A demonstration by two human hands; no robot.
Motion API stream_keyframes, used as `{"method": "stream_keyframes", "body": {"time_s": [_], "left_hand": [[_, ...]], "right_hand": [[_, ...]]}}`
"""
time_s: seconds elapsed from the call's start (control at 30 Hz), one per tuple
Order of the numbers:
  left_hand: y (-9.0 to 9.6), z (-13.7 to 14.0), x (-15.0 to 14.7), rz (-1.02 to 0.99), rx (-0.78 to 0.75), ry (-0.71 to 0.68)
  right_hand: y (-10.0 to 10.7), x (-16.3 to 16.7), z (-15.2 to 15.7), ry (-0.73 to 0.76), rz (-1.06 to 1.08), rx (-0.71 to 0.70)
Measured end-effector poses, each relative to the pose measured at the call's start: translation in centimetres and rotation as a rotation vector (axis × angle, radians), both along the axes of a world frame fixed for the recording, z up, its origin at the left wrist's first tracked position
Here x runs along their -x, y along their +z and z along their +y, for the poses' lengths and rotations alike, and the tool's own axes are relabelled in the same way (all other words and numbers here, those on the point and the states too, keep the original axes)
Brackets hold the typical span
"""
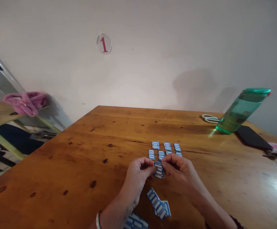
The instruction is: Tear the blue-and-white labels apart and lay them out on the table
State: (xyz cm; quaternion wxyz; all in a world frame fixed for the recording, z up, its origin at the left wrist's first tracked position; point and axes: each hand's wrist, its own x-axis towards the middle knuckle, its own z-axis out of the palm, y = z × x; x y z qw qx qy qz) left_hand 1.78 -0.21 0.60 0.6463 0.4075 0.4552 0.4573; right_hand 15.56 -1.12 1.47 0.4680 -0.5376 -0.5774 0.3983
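Observation:
A small stack of blue-and-white label sheets (pixel 158 171) is pinched between both hands in the middle of the table. My left hand (pixel 139 173) has its thumb and fingers closed on the left edge. On the right edge, the fingertips of my right hand (pixel 179 167) are closed too. Just beyond lie several small piles of the same labels (pixel 155 145), set out in two rows; my right hand partly covers the nearer row. Closer to me, loose label sheets (pixel 156 203) overlap at angles. More label sheets (pixel 136 221) lie by my left forearm, cut off by the frame's bottom edge.
On the wooden table (pixel 100 136), a green bottle (pixel 242 111) stands at the right, near a white cable (pixel 210 119) and a black flat case (pixel 253 137). Keys (pixel 273 155) rest at the far right. A pink cloth (pixel 27 102) lies on another table at left.

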Motion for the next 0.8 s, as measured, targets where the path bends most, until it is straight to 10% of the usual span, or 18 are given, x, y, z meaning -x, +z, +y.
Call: {"method": "stream_keyframes", "body": {"time_s": [0.8], "left_hand": [[0.2,0.0,-0.1,-0.083,0.020,0.061]], "right_hand": [[0.1,0.4,-1.1,0.002,-0.122,0.028]]}}
